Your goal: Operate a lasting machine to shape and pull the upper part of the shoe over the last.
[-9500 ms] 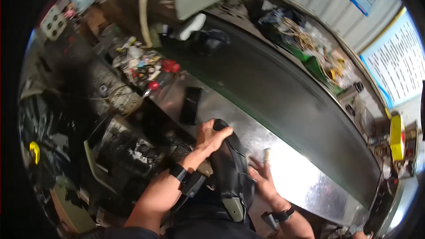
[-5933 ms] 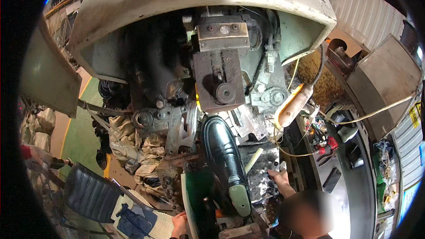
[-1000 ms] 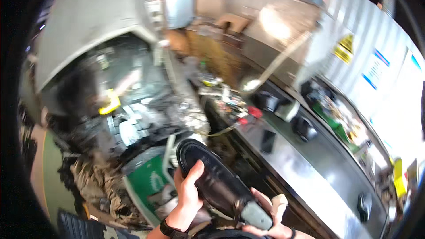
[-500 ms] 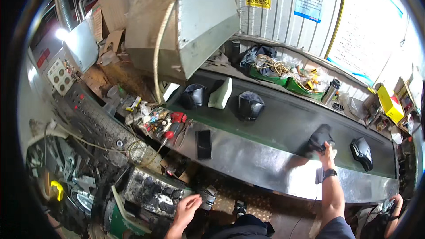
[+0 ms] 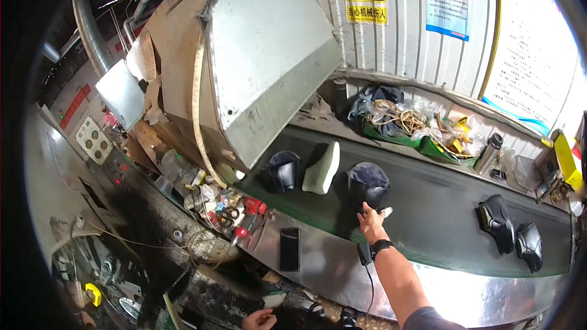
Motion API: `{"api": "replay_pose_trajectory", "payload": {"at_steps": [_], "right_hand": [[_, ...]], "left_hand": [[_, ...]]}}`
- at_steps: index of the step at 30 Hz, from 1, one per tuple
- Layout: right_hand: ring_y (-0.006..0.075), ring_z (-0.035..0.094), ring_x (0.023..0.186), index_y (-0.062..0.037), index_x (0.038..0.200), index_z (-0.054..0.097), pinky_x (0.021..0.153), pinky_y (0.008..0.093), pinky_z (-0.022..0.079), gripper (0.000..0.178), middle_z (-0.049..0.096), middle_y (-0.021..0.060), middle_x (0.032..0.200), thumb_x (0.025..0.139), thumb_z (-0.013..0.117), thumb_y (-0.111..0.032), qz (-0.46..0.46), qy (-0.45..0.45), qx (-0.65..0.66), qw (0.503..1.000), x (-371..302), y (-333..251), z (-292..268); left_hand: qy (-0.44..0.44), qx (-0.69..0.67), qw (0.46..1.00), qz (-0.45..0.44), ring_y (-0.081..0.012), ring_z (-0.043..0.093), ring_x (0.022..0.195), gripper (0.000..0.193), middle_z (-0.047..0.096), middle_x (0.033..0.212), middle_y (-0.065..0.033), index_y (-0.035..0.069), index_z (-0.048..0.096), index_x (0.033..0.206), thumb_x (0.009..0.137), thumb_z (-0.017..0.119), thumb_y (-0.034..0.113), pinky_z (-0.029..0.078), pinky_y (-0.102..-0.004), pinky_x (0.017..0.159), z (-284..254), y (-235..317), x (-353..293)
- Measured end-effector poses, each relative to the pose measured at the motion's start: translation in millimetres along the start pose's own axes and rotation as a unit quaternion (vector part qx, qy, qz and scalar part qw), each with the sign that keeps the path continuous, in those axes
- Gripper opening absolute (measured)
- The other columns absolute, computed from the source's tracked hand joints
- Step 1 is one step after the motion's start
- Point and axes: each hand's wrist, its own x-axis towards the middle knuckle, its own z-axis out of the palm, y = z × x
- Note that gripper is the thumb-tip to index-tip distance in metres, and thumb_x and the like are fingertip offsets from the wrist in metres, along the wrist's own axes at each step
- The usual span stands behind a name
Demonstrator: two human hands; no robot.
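Observation:
My right hand (image 5: 372, 222) reaches over the belt's near edge, its fingertips at the lower rim of a black shoe upper (image 5: 369, 184). Thumb and forefinger are apart. A small white thing shows by the thumb; I cannot make out what it is. Low in the picture my left hand (image 5: 260, 319) is loosely closed, with nothing visible in it. Left of the touched upper stand a pale green shoe last (image 5: 321, 168) and another black upper (image 5: 282, 171). Farther right, a black upper (image 5: 498, 223) lies beside a shiny black one (image 5: 529, 247).
A dark conveyor belt (image 5: 428, 208) runs under a grey metal hood (image 5: 269, 55). On its metal front edge lies a phone (image 5: 290, 249). Tools and scraps (image 5: 226, 208) crowd the left end. Behind the belt are green trays (image 5: 449, 154) of clutter and a steel flask (image 5: 489, 154).
My right hand has left the black upper on the right and moved left to the middle one. The left hand sits lower in the picture. The view has shifted.

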Motion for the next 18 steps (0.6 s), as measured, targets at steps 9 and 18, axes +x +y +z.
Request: {"api": "replay_pose_trajectory", "payload": {"at_steps": [9,18], "right_hand": [[0.0185,0.056,0.111,-0.024,0.144,0.037,0.101,0.0605,0.039,0.067,0.057,0.0005,0.119,0.089,0.075,-0.015,-0.086,-0.055,-0.04,0.994,-122.2,-114.2,-108.8],[0.0347,0.043,0.143,-0.0221,0.157,0.031,0.105,0.0779,0.039,0.06,0.038,0.0095,0.159,0.108,0.041,-0.054,-0.059,-0.063,-0.01,0.996,-250.8,-74.6,-241.3]], "left_hand": [[-0.136,0.024,0.978,0.153,-0.0147,0.073,0.096,0.019,0.078,0.1,-0.0073,0.002,0.078,0.106,0.093,0.075,0.015,0.058,-0.0304,0.085,56.1,65.9,206.7],[0.038,0.289,0.937,0.195,-0.0458,0.024,0.152,0.118,0.023,0.167,-0.0257,0.02,0.028,0.162,0.065,0.09,0.047,0.021,-0.0582,0.123,234.6,196.2,442.4]]}}
